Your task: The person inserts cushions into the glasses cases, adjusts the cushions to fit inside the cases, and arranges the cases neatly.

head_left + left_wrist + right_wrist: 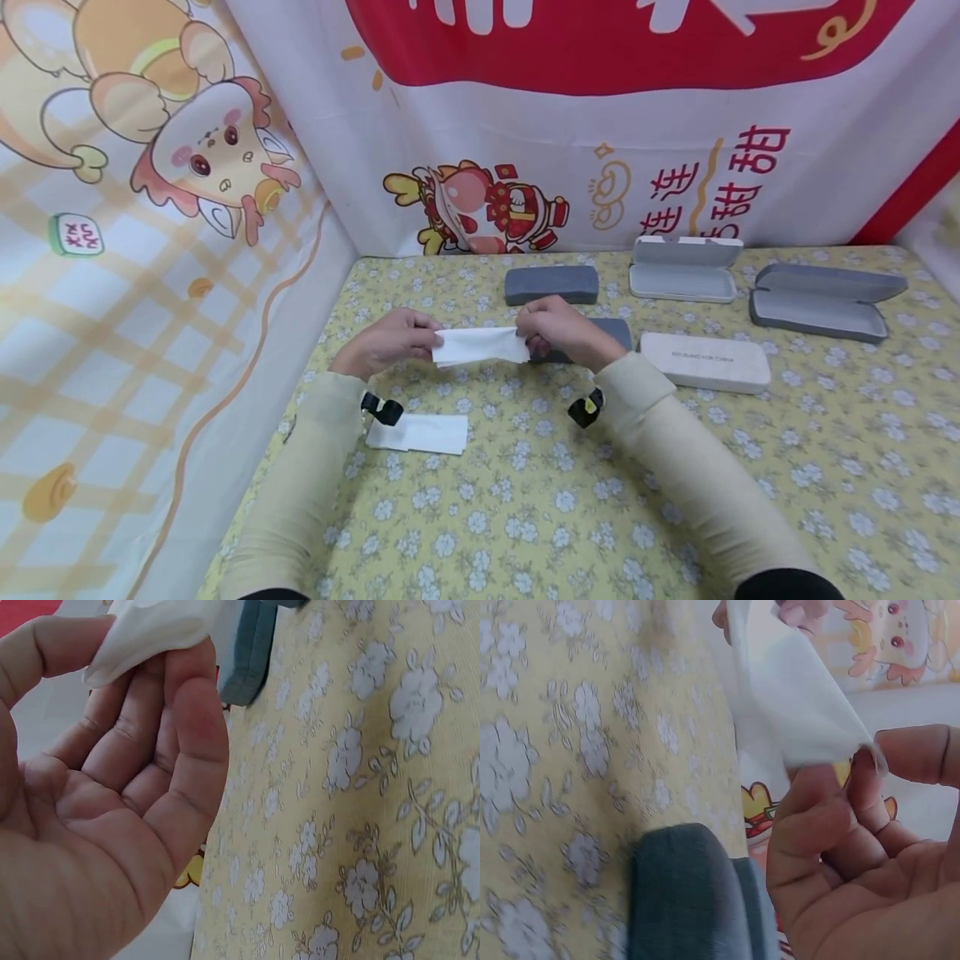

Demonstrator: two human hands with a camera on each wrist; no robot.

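Head view: white cloth (pixel 480 345) between both hands (pixel 396 340) (pixel 558 327).

A white printed fabric backdrop (pixel 540 117) stands behind a yellow flower-patterned desk (pixel 525 517); a white-and-orange printed fabric panel (pixel 112 333) is to the left. Above the desk, a folded white rectangular cloth (pixel 480 345) spans between the left hand (pixel 392 340) and the right hand (pixel 558 327). A second folded white cloth (pixel 431 435) lies on the desk, nearer the wearer, just right of the left forearm. Along the back, left to right, are a closed dark grey oblong case (pixel 551 285), an open light grey oblong case (pixel 682 283) and an open dark grey oblong case (pixel 817 315). Before this row lie another closed grey case (pixel 617 329) (partly hidden behind the right hand) and, to its right, a closed white oblong case (pixel 705 364).
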